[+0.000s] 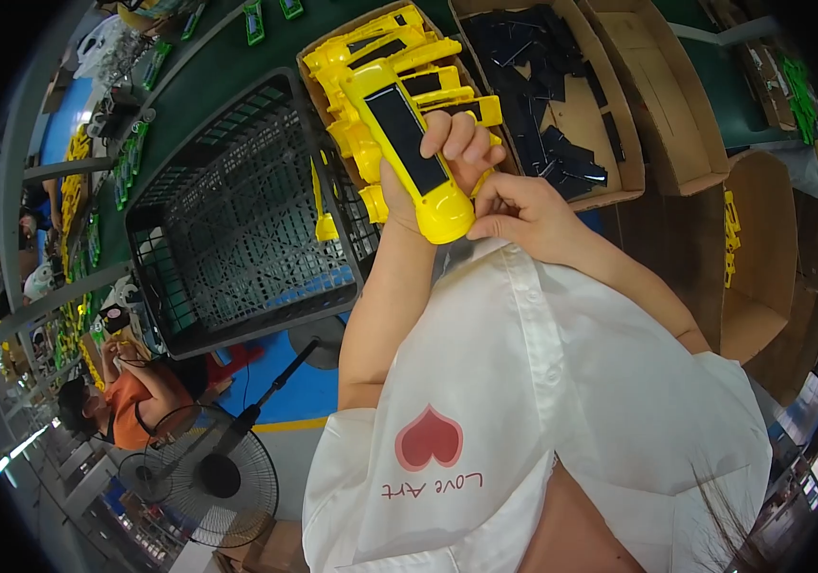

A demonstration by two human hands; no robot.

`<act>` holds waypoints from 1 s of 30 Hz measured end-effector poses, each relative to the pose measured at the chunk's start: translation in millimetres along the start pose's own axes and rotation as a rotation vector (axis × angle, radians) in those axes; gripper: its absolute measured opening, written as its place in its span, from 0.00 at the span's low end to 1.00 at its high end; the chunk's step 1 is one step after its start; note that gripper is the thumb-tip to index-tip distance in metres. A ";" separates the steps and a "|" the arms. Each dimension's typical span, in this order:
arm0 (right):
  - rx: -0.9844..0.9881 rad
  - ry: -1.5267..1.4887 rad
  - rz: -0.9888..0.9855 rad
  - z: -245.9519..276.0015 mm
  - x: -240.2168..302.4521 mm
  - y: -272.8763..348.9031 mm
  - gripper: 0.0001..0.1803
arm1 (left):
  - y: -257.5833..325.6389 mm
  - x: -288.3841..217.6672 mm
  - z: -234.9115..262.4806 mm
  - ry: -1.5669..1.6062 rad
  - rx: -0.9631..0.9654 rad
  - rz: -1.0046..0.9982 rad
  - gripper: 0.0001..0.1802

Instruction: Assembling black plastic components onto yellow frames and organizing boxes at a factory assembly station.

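In the head view, the yellow casing (382, 141) points away from the person, its long axis slanting up-left, rounded end nearest the body. A glossy black panel (407, 138) fills its face. The left hand (464, 145) wraps its middle, fingers curled; the right hand's (535, 220) bent fingers meet the rounded end, their hold unclear.
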State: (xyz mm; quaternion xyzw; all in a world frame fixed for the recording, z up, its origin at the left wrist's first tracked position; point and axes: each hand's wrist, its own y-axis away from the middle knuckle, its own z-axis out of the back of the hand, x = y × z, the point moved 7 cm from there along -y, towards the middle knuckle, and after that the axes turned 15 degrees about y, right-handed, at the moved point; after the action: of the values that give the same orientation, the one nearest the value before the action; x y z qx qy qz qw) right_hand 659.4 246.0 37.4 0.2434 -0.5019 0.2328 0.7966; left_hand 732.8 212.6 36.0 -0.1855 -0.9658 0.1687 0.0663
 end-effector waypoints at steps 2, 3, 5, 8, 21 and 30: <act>0.015 0.011 0.005 -0.5 -4.3 -2.2 0.09 | 0.1 1.2 5.9 -0.033 -0.170 0.045 0.15; 0.043 0.019 0.001 -0.1 -7.1 -2.8 0.10 | 1.4 1.2 10.7 -0.072 -0.254 0.090 0.15; 0.012 0.104 -0.087 13.7 -27.0 -7.2 0.08 | 8.8 -16.7 34.1 -0.662 -0.650 0.137 0.18; -0.143 0.276 -0.219 49.7 -58.1 -2.0 0.07 | 4.7 -56.4 21.1 -1.692 -0.727 -0.062 0.21; -0.287 0.725 -0.502 118.1 -177.4 21.2 0.15 | -44.5 -127.7 45.1 -2.932 -0.168 0.291 0.23; -0.648 1.106 -0.297 160.1 -197.6 -65.3 0.24 | 98.5 -256.0 -1.2 -2.519 -1.140 -0.104 0.17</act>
State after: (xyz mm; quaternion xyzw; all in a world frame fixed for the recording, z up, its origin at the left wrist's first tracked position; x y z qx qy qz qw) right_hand 513.1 71.0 -92.6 -0.0979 -0.0241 0.0483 0.9937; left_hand 1002.3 201.6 -14.2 0.1251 -0.3144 -0.1960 -0.9204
